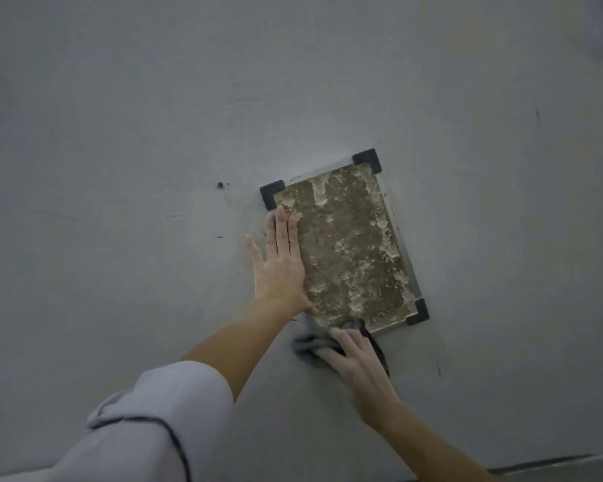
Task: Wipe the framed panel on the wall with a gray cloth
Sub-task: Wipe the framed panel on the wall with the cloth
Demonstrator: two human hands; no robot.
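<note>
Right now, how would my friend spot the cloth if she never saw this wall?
Find the speckled brown panel with black corners on the gray wall. At its bottom edge, the right hand presses down a crumpled cloth. It is the only soft, dark gray, wrinkled thing there.

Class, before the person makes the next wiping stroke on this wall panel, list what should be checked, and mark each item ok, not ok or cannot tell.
1. Left hand braces the mottled brown framed panel at its left edge: ok.
2. Right hand holds the crumpled gray cloth: ok.
3. Cloth on the panel face: not ok, mostly below the bottom edge.
4. Panel clean: not ok, patchy residue.
5. All four black corner brackets present: cannot tell, three visible.
</note>
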